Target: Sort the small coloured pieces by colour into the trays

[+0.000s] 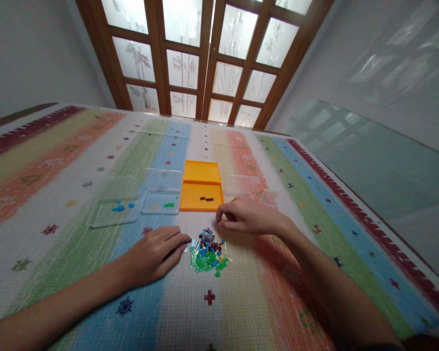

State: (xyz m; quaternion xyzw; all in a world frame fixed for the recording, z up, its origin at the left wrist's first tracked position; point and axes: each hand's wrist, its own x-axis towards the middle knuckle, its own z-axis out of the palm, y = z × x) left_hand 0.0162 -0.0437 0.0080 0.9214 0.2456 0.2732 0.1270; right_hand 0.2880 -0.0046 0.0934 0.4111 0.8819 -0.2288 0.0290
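Note:
A heap of small building bricks (208, 253) in green, blue, brown and other colours lies on the tablecloth. My left hand (164, 251) rests at the heap's left edge, thumb and forefinger close together; whatever they hold, if anything, is too small to name. Above and to the right of the heap, my right hand (247, 214) hovers by the front right corner of an open orange case (201, 171). Its fingers are curled into a pinch, and their tips hide any piece between them. Two dark brown bricks (206, 199) lie inside the case.
Left of the case stand two open clear boxes: one box (160, 210) has green bricks (169, 204), the farther box (113, 223) blue bricks (120, 208). More clear boxes (237, 181) sit behind my right hand. A striped tablecloth (106, 312) covers the table.

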